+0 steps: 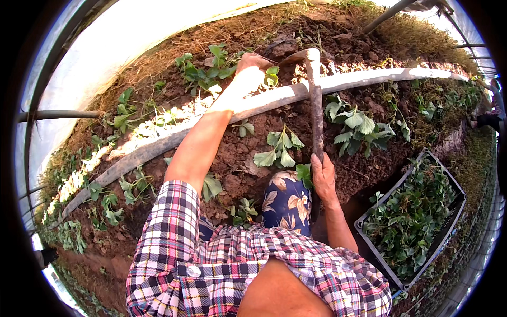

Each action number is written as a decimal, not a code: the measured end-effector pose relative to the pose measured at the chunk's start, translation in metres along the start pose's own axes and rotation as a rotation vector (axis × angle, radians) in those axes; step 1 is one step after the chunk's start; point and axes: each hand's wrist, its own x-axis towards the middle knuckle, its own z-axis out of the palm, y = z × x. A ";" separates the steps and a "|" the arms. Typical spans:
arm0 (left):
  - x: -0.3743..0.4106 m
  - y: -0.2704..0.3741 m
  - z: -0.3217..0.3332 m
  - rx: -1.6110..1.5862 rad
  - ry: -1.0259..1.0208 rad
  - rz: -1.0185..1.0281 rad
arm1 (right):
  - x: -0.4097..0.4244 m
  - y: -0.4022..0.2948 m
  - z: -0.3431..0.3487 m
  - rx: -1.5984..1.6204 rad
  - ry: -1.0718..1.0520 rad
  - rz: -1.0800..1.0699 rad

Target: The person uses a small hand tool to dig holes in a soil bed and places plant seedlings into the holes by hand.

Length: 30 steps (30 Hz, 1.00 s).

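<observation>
My right hand [323, 176] grips the lower end of a short-handled hoe by its wooden handle [315, 107]. The hoe's metal blade [293, 58] points left and rests at the loose soil past a long pale hose [273, 96]. My left hand [253, 63] reaches over that hose, down at the soil just left of the blade. Its fingertips are partly lost in glare, so whether they pinch anything is unclear. A small strawberry seedling [271, 76] is beside them, and a leafier strawberry plant [210, 67] grows to their left.
Wilted strawberry plants [358, 125] stand in the bed on the near side of the hose. At right sits a plastic crate [412, 222] full of uprooted seedlings. White plastic sheeting [119, 51] and a metal pole [386, 16] border the far side.
</observation>
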 end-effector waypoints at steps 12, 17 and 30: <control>-0.006 0.008 -0.028 0.396 -0.199 -0.044 | 0.001 -0.013 0.000 -0.007 0.202 -0.327; -0.097 0.068 -0.112 0.465 0.373 0.059 | -0.010 -0.042 -0.020 0.084 0.244 -0.470; -0.364 0.132 -0.047 -0.140 0.063 -0.626 | -0.094 -0.049 -0.008 0.353 0.114 -0.439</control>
